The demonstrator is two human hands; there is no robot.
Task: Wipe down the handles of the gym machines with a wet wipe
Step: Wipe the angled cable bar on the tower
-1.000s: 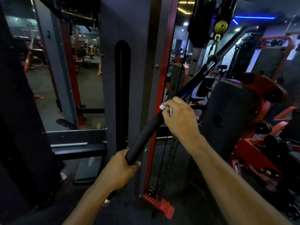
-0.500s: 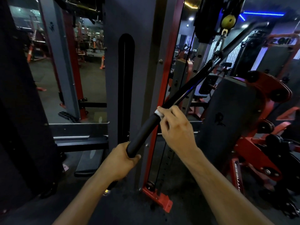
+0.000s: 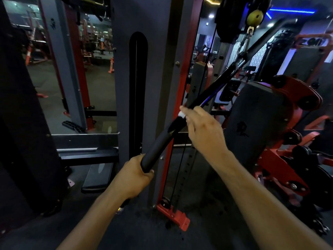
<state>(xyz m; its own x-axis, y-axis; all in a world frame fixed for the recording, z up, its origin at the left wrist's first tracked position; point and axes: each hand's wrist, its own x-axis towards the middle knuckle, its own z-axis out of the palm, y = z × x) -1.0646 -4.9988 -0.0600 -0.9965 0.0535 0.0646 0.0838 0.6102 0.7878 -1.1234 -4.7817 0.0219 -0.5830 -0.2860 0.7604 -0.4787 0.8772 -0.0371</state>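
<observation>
A long black pull-down bar [image 3: 203,98] slants from lower left up to a cable clip under a yellow ball [image 3: 254,17]. Its black foam handle [image 3: 158,147] covers the lower end. My left hand [image 3: 133,179] grips the bottom of that foam handle. My right hand [image 3: 203,130] is wrapped round the bar at the foam's upper end, pinching a small white wet wipe [image 3: 182,114] against it. Most of the wipe is hidden under my fingers.
A grey and red cable-machine column [image 3: 162,69] stands right behind the bar. A red and black machine with a dark pad [image 3: 261,123] fills the right side. A black footplate [image 3: 97,175] lies low on the left, with dark rubber floor below.
My right hand slid down the bar with the wipe, then back up a little to the top of the foam. The left hand kept its grip.
</observation>
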